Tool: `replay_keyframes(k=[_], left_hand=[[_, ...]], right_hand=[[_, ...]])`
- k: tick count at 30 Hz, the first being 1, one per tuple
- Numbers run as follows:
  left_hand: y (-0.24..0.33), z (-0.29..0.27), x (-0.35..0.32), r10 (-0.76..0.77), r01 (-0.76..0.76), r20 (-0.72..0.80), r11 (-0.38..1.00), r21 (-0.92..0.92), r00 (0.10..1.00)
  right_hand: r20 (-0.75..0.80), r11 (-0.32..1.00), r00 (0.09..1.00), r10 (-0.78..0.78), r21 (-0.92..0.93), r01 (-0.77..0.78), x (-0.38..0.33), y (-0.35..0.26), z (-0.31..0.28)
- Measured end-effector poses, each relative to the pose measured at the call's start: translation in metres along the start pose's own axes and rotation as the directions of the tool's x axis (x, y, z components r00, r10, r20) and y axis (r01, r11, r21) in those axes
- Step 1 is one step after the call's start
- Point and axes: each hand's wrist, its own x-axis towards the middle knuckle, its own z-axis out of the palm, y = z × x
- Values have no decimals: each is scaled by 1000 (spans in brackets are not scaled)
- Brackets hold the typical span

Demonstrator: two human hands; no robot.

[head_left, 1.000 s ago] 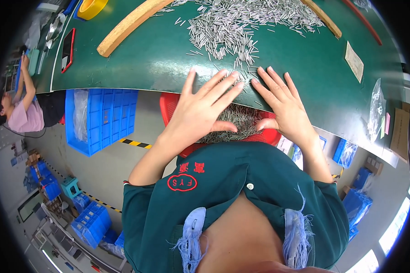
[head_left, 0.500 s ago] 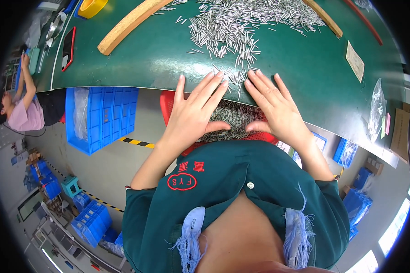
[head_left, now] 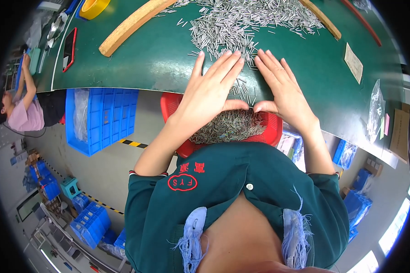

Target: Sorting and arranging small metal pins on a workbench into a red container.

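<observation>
A spread of small metal pins (head_left: 255, 20) covers the far middle of the green tabletop (head_left: 150, 70), narrowing toward the near edge. On either side of this narrow strip lie my left hand (head_left: 209, 86) and my right hand (head_left: 284, 93), palms down, fingers stretched forward and thumbs pointing at each other. The fingertips of both touch or hover by the pins; neither hand grips anything. Several loose pins lie between my hands near the edge. Below that edge, against my body, a red plastic basket (head_left: 272, 129) holds many more pins, partly hidden by my left hand and forearm.
Wooden strips (head_left: 134, 27) flank the pin pile. At the left are a red-edged phone (head_left: 69, 50) and yellow tape (head_left: 93, 8); at the right, a paper card (head_left: 353, 63) and a clear plastic bag (head_left: 375, 111). Blue crates (head_left: 102, 120) stand below left. Another person (head_left: 25, 107) sits far left.
Both hands have moved forward over the table, away from my body, up to the narrow end of the pin pile. More of the red basket and its pins now shows.
</observation>
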Motion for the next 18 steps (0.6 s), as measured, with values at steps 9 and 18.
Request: replay_keyframes(k=[9, 18], left_hand=[[-3, -13, -5, 66, -69, 112, 997, 25, 991], [6, -27, -17, 36, -30, 139, 998, -48, 990]], right_hand=[[52, 988, 998, 35, -154, -27, 2, 17, -10], [9, 995, 995, 99, -3, -99, -13, 21, -14]])
